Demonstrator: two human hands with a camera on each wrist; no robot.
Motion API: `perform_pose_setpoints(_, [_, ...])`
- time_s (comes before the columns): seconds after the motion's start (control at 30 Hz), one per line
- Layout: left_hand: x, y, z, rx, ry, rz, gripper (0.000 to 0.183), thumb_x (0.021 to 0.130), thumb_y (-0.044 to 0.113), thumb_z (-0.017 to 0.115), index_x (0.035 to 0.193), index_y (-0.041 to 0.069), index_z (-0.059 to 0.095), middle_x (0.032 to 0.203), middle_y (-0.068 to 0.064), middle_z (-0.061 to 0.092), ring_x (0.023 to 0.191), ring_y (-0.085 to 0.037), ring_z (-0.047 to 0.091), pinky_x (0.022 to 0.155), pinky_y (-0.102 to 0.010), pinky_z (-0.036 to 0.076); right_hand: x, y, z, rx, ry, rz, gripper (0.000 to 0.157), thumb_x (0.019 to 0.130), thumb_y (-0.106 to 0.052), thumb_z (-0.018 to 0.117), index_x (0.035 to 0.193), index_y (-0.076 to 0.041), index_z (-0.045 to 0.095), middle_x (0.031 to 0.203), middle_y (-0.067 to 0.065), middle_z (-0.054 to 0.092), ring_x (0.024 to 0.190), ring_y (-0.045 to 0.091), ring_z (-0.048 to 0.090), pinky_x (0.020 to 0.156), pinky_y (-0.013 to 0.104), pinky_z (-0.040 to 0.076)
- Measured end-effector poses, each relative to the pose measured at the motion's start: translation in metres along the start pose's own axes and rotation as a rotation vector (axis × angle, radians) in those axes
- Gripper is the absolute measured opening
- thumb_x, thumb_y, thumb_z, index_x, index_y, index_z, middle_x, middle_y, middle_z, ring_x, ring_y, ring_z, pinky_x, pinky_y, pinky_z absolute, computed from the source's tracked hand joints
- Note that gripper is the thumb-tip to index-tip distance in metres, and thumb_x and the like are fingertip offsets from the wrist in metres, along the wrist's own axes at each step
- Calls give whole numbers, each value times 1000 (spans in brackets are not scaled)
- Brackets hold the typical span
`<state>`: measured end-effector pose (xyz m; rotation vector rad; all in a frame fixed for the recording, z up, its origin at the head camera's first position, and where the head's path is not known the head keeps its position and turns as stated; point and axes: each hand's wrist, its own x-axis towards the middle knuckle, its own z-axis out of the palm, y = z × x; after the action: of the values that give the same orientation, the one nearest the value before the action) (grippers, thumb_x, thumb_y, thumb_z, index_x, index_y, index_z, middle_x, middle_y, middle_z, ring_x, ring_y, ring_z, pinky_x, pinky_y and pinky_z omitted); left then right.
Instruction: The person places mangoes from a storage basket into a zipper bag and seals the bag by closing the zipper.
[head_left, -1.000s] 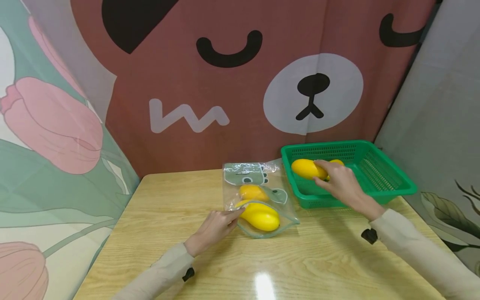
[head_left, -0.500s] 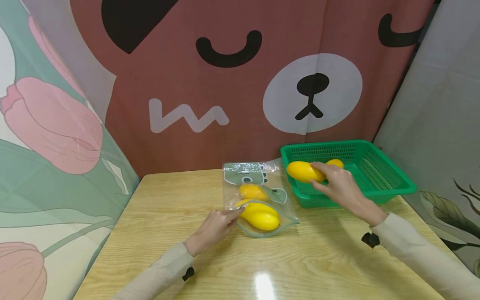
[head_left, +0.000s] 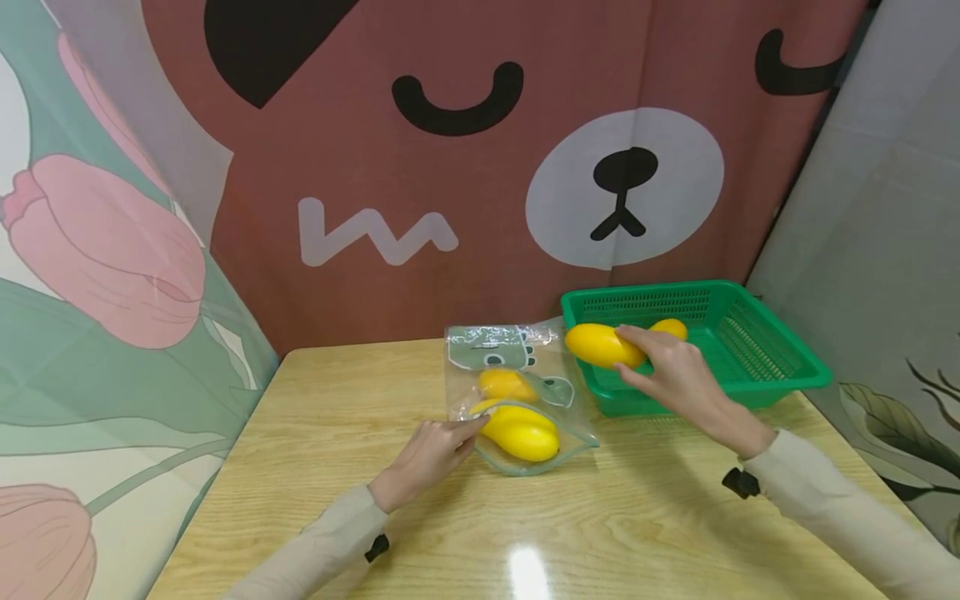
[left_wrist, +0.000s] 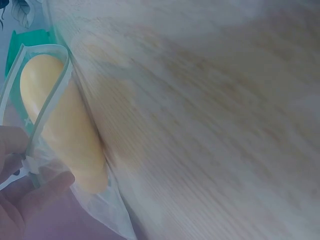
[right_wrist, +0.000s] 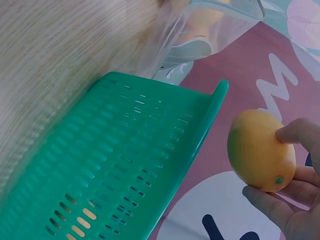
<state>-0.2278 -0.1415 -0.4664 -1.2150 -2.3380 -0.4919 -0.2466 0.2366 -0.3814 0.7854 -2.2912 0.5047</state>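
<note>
My right hand [head_left: 682, 379] grips a yellow mango [head_left: 592, 345] above the left side of the green basket [head_left: 806, 375]. In the right wrist view this mango [right_wrist: 260, 150] shows a greenish side and a small green stem spot, held between thumb and fingers. My left hand [head_left: 431, 458] pinches the mouth edge of a clear zip bag [head_left: 573, 427], which lies on the table with its mouth held apart. Two yellow mangoes are visible in the bag, one [head_left: 528, 435] near the mouth and another [head_left: 506, 385] farther in. The left wrist view shows the nearer mango [left_wrist: 70, 130] through the bag's opening.
Another yellow mango [head_left: 670, 327] lies in the basket, partly hidden by my right hand. The basket stands at the back right of the wooden table [head_left: 360, 392], close to the bag. A patterned curtain [head_left: 337, 292] hangs right behind the table.
My right hand has shifted a little left with the mango, bringing it over the basket's left rim. The left hand and the bag have stayed in place.
</note>
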Motion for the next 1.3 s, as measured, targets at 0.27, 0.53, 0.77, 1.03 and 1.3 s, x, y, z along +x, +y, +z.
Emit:
perform_pose_setpoints(0.27, [0, -1, 1, 1, 8, 8, 43, 85, -6, 70, 126, 4, 68, 56, 10, 49, 47, 4, 16, 42, -10, 16, 0, -6, 1, 2, 27, -53, 51, 74, -10, 84, 120, 5, 66, 116, 22, 68, 90, 37, 68, 63, 45, 57])
perform_pose_setpoints(0.53, [0, 0, -1, -14, 11, 3, 45, 84, -7, 71, 127, 3, 67, 61, 5, 60, 48, 3, 17, 43, -10, 17, -2, -13, 0, 8, 28, -70, 52, 73, -11, 84, 120, 4, 67, 120, 21, 67, 97, 37, 67, 69, 47, 57])
perform_pose_setpoints(0.77, [1, 1, 0, -8, 26, 16, 43, 84, -6, 71, 126, 2, 68, 59, 6, 57, 48, 3, 16, 43, -10, 16, -3, -17, 0, 22, 23, -81, 53, 73, -10, 85, 120, 5, 66, 122, 20, 66, 100, 37, 66, 74, 48, 57])
perform_pose_setpoints(1.03, [0, 0, -1, -4, 5, 0, 44, 85, -6, 71, 128, 3, 67, 57, 8, 51, 48, 3, 17, 43, -10, 16, -5, -18, 1, 23, 31, -99, 53, 72, -10, 85, 120, 4, 66, 121, 20, 67, 100, 37, 66, 73, 48, 57])
perform_pose_setpoints(1.3, [-2, -2, 1, 5, 17, 16, 42, 85, -6, 71, 125, 2, 68, 56, 8, 51, 48, 3, 15, 43, -10, 15, -8, -23, 2, 29, 29, -118, 52, 72, -11, 83, 120, 4, 67, 122, 19, 67, 101, 36, 66, 74, 47, 57])
